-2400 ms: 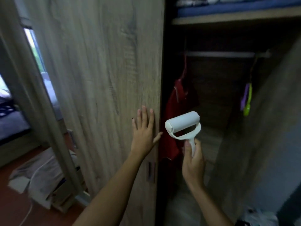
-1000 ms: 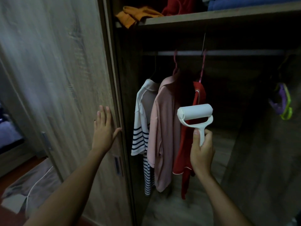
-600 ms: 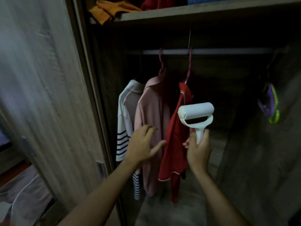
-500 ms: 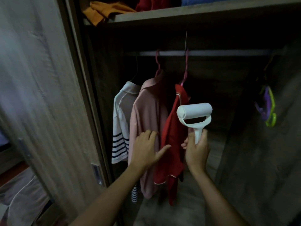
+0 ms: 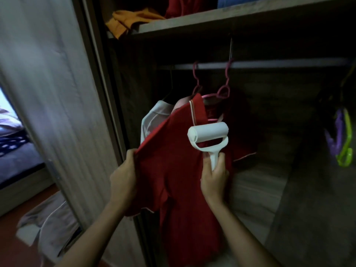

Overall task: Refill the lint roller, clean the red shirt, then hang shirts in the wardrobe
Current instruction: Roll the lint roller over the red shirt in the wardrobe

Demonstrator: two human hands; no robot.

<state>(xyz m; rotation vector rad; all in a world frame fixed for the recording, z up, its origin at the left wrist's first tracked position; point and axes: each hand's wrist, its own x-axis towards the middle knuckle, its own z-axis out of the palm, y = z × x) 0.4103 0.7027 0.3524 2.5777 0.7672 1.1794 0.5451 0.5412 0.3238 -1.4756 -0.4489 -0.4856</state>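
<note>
Red fabric is filling the lower centre of the frame: the shirt [image 5: 179,170] is hanging from a pink hanger [image 5: 223,91] and is being drawn out toward the camera. The left hand [image 5: 123,178], at centre left, is gripping the shirt's left edge with curled fingers and is pulling the cloth taut up to the collar. The right hand [image 5: 213,176], just right of centre, is clenching the white handle of the roller [image 5: 208,134]. The roller's white drum is pointing up and lying against the shirt just below the collar, at the middle of the frame.

Behind the shirt, a white garment [image 5: 154,116] is showing at its left, partly covered. Both hangers are hooking over the rail [image 5: 269,64], which is running across the upper right. Purple and green hangers [image 5: 342,139] are hanging at the right edge. Above the rail, a shelf [image 5: 231,18] is carrying an orange cloth [image 5: 131,20] at upper centre-left, with red and blue items beside it. The wooden door [image 5: 57,93] is standing at the left. A pale cloth [image 5: 48,218] is lying on the floor at lower left.
</note>
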